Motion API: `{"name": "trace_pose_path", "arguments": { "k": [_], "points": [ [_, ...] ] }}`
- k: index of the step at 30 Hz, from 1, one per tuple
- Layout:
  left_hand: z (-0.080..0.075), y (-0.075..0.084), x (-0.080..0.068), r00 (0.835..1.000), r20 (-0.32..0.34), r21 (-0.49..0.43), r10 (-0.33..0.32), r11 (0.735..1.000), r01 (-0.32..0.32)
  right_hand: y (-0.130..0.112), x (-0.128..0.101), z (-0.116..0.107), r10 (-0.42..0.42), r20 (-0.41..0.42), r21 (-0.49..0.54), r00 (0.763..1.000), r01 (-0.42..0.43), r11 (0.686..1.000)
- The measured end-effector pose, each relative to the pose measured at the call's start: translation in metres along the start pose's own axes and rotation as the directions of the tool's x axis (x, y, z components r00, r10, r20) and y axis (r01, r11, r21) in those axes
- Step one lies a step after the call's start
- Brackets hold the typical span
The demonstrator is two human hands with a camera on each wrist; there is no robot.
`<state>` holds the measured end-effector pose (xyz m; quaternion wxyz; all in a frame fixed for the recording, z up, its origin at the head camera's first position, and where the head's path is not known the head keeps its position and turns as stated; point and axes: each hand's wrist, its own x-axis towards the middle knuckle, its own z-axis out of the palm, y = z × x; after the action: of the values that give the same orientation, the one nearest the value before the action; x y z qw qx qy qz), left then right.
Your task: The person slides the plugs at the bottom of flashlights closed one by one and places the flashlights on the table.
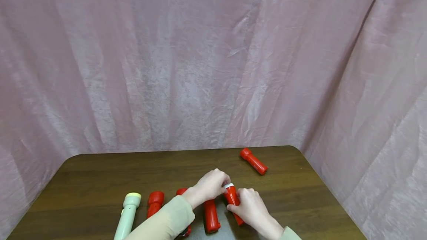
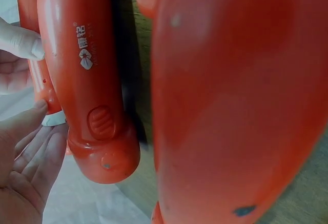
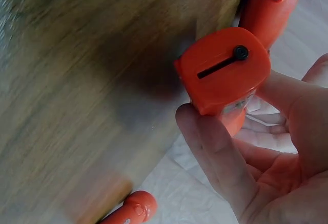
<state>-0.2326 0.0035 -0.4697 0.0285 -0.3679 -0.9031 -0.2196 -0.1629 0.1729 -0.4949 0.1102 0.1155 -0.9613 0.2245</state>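
Note:
Both hands hold one red flashlight (image 1: 232, 196) with a white ring at its far end. My left hand (image 1: 211, 185) pinches it by the white-ringed end, thumb and fingertips right at the ring in the left wrist view. My right hand (image 1: 249, 207) grips the red body lower down, thumb on one side and fingers on the other. In the right wrist view the flashlight's tail end (image 3: 225, 70) faces the camera and shows a dark slot with a round black knob. Just left of it lies another red flashlight (image 1: 211, 216), partly covered by the left wrist.
Left of the hands are a pale green flashlight (image 1: 126, 214) with a yellow rim and a red flashlight (image 1: 155, 201). The left forearm partly hides another red one (image 1: 181, 191). One more red flashlight (image 1: 254, 161) lies near the back right of the wooden table (image 1: 133, 169). Pink curtains (image 1: 186, 66) hang behind.

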Motion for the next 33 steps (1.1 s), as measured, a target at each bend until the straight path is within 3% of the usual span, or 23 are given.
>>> {"name": "trace_pose_path", "arguments": {
  "k": [13,33],
  "points": [
    [0.000,-0.005,0.003,0.999,0.004,0.042,0.034,0.999,-0.034,-0.003,-0.002,-0.001,-0.019,0.005,0.011,1.000,0.019,1.000],
    [0.002,-0.012,-0.005,0.999,0.036,0.020,0.010,1.000,-0.011,-0.007,-0.009,0.002,-0.047,0.017,0.034,0.999,0.046,0.998]
  ]
}}
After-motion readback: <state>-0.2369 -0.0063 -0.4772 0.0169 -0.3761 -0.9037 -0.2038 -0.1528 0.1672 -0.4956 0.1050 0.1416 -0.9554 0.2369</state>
